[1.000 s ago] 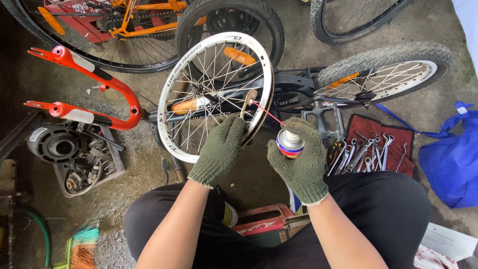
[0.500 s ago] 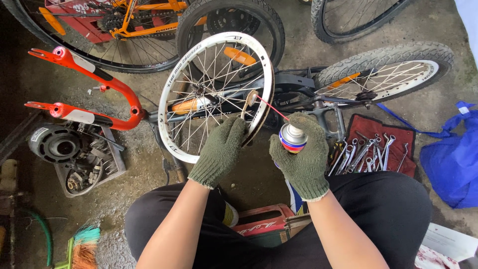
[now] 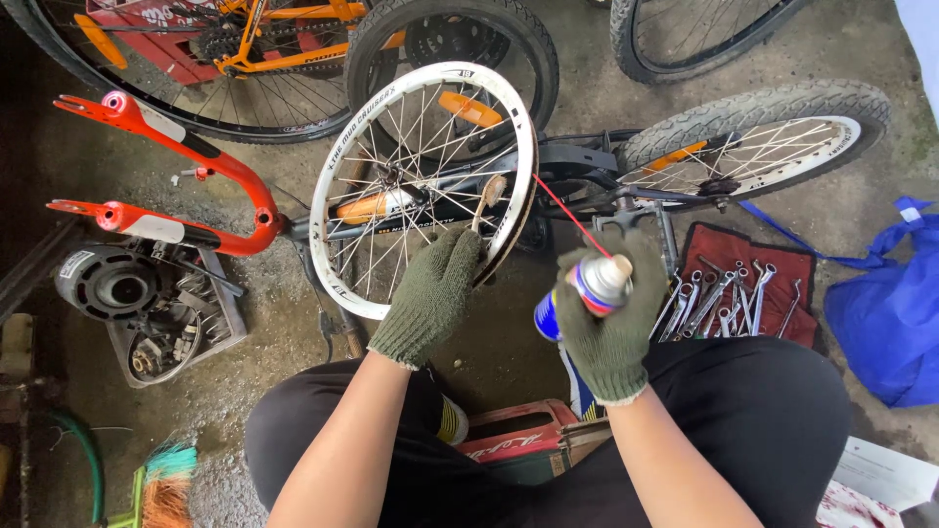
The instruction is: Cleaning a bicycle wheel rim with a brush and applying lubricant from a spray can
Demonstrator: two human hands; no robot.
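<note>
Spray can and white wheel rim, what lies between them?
In the head view, only the thin red straw spans from the spray can to the white wheel rim.

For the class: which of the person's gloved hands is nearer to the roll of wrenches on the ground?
Right. The right hand, holding a spray can, is just left of the wrench roll in the view. The left hand grips the white wheel rim, farther to the left.

Left hand [image 3: 428, 293], green knit glove, grips a wooden-handled brush [image 3: 486, 200] against the white wheel rim [image 3: 344, 145]. Right hand [image 3: 611, 318], also gloved, holds a spray can [image 3: 585, 293], its red straw [image 3: 570, 214] pointing at the rim. Spanners in a red tool roll [image 3: 736, 284] lie on the floor just right of the can; red fork [image 3: 186, 156] sits at left.
</note>
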